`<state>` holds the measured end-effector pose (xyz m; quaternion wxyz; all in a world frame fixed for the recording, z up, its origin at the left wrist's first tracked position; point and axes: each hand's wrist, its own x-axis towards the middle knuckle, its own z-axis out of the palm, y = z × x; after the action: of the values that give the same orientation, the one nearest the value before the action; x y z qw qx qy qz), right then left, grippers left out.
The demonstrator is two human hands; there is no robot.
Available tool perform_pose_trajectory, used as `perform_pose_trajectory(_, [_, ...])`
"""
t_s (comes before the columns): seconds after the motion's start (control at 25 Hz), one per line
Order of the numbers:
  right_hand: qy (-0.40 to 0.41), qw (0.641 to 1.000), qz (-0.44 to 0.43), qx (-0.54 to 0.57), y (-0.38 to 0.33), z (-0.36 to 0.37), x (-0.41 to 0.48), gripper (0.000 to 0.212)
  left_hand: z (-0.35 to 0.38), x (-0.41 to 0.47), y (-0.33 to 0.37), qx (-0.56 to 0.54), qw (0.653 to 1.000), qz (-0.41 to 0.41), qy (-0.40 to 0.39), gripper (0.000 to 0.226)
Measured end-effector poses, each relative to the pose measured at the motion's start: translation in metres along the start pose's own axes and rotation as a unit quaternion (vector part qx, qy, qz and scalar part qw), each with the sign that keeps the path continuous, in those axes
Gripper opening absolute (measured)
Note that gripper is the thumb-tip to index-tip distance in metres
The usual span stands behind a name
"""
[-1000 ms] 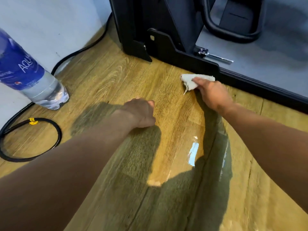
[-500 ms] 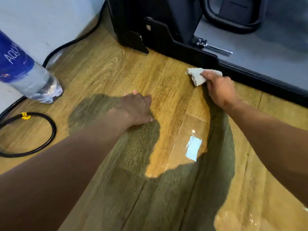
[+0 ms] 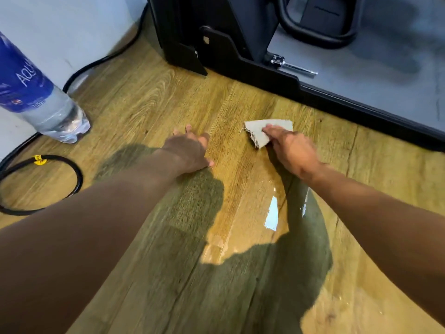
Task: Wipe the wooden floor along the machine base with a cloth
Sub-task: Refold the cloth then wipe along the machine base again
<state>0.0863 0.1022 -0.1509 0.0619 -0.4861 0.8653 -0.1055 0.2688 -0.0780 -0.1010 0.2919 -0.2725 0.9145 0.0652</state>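
Currently the cloth (image 3: 261, 131) lies on the wooden floor (image 3: 149, 92), near but clear of the machine base (image 3: 265, 73), pressed under the extended fingers of the right hand (image 3: 295, 153); the left hand (image 3: 190, 150) braces flat, fingers spread. Wiping appears under way: next, sweep along the base edge.

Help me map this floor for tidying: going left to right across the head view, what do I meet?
Water bottle → left hand flat on the wooden floor → cloth → right hand pressing it. The black cable overlaps the bottle, so it is left out.
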Motion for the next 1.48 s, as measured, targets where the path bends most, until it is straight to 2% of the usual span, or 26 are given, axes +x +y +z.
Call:
perform_pose_trajectory(0.04, [0.005, 1.000, 0.018, 0.009, -0.003, 0.007, -0.001, 0.038, 0.002, -0.002, -0.002, -0.006, 1.000, 0.005, 0.004, 0.078])
perform_pose_trajectory(0.12, [-0.015, 0.999, -0.029, 0.017, -0.031, 0.022, -0.046, 0.039, 0.006, -0.007, -0.005, -0.013, 0.999, 0.037, 0.008, 0.076])
perform_pose_trajectory(0.24, [-0.052, 0.970, -0.234, 0.032, -0.070, 0.031, -0.142, 0.045, 0.015, -0.014, -0.010, -0.008, 0.997, 0.072, 0.013, 0.070])
perform_pose_trajectory(0.28, [-0.057, 0.952, -0.302, 0.018, -0.067, 0.032, -0.153, 0.049, 0.016, -0.015, -0.009, -0.014, 0.997, 0.069, 0.012, 0.069])
perform_pose_trajectory(0.32, [-0.061, 0.941, -0.331, 0.012, -0.058, 0.029, -0.149, 0.050, 0.018, -0.015, -0.006, -0.023, 0.998, 0.063, 0.012, 0.068])
perform_pose_trajectory(0.36, [-0.053, 0.946, -0.318, 0.001, -0.047, 0.024, -0.135, 0.050, 0.018, -0.015, -0.002, -0.031, 0.998, 0.056, 0.015, 0.068])
perform_pose_trajectory(0.4, [-0.046, 0.963, -0.267, 0.002, -0.040, 0.017, -0.116, 0.050, 0.019, -0.016, 0.001, -0.035, 0.998, 0.049, 0.017, 0.068])
perform_pose_trajectory(0.52, [-0.017, 0.997, -0.065, 0.039, -0.030, 0.007, -0.074, 0.048, 0.019, -0.018, 0.004, -0.030, 0.998, 0.051, 0.018, 0.067])
perform_pose_trajectory(0.6, [-0.017, 0.999, -0.028, 0.041, -0.047, 0.019, -0.095, 0.044, 0.018, -0.022, 0.007, -0.027, 0.997, 0.062, 0.021, 0.066])
perform_pose_trajectory(0.68, [0.002, 0.994, -0.110, 0.016, -0.074, 0.034, -0.148, 0.045, 0.017, -0.027, 0.010, -0.026, 0.998, 0.062, 0.019, 0.066])
perform_pose_trajectory(0.8, [-0.038, 0.954, -0.297, -0.019, -0.076, 0.036, -0.197, 0.043, 0.018, -0.030, 0.015, -0.009, 0.997, 0.073, 0.028, 0.061])
perform_pose_trajectory(0.88, [-0.043, 0.946, -0.322, -0.009, -0.059, 0.022, -0.181, 0.041, 0.021, -0.029, 0.020, 0.003, 0.994, 0.093, 0.057, 0.058])
perform_pose_trajectory(1.08, [-0.031, 0.991, -0.128, 0.000, -0.019, -0.003, -0.114, 0.037, 0.021, -0.027, 0.037, 0.023, 0.988, 0.139, 0.062, 0.062])
perform_pose_trajectory(1.28, [-0.013, 0.999, -0.038, -0.023, 0.017, -0.016, -0.050, 0.037, 0.012, -0.019, 0.055, 0.029, 0.993, 0.116, 0.017, 0.079])
perform_pose_trajectory(1.4, [-0.003, 0.997, 0.059, -0.050, 0.047, -0.028, -0.012, 0.035, 0.012, -0.013, 0.060, 0.015, 0.994, 0.106, 0.016, 0.080])
perform_pose_trajectory(1.48, [0.025, 0.987, 0.158, -0.030, 0.062, -0.033, 0.005, 0.035, 0.010, -0.010, 0.061, 0.007, 0.995, 0.099, 0.021, 0.078])
